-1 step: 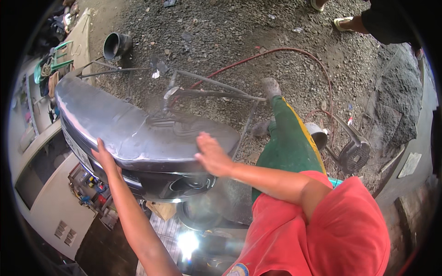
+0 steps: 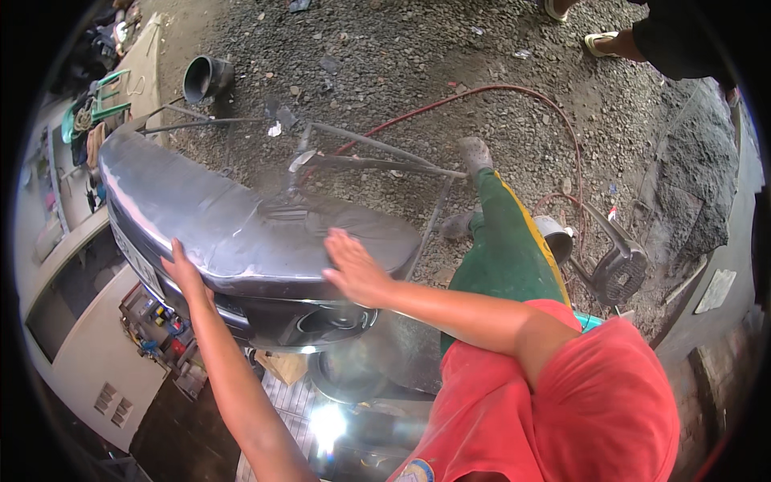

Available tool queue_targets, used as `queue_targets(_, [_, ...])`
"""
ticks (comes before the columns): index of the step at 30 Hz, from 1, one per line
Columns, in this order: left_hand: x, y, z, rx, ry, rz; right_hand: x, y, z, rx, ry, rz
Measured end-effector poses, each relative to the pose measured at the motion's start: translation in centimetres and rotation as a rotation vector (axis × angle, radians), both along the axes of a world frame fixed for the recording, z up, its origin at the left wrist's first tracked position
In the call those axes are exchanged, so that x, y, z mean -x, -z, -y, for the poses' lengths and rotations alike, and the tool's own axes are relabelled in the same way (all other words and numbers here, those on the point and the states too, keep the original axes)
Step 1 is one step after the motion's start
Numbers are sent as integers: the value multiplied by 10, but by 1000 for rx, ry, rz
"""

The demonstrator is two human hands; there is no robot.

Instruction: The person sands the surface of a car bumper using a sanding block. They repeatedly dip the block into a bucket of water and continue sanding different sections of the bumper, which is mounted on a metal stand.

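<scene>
A grey car bumper (image 2: 209,213) with pale, sanded-looking patches lies across a metal stand (image 2: 369,145). My left hand (image 2: 189,277) rests against the bumper's edge with its fingers apart, a little above the dark lower trim; part of that hand is hidden. Over the bumper's right part is my right hand (image 2: 357,269), fingers stretched out and flat to the surface. Nothing shows in it, though its palm side is out of sight. Below it sits a round dark recess (image 2: 331,321) in the bumper.
A dark bucket (image 2: 207,79) lies tipped on the gravel. A red hose (image 2: 482,90) curves behind the stand. To the right are a pale container (image 2: 552,233) and a dark stool-like object (image 2: 618,269). Another person's sandalled foot (image 2: 606,44) is at the upper right.
My right hand has slid slightly left along the bumper. My left hand keeps its place on the edge.
</scene>
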State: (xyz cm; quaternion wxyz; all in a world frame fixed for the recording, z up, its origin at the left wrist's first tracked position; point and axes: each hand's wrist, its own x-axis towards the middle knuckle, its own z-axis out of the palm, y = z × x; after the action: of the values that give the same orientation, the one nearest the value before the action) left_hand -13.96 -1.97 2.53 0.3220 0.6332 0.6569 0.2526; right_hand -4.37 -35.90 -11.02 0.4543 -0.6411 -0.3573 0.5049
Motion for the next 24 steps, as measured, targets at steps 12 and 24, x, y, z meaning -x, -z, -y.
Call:
queue_targets(12, [-8,1,3,-1,-52,-57,-23,6,17,-227,-266,103])
queue_targets(24, [-20,-4,12,-31,-15,-90,-44,-27,-61,-347,-242,274])
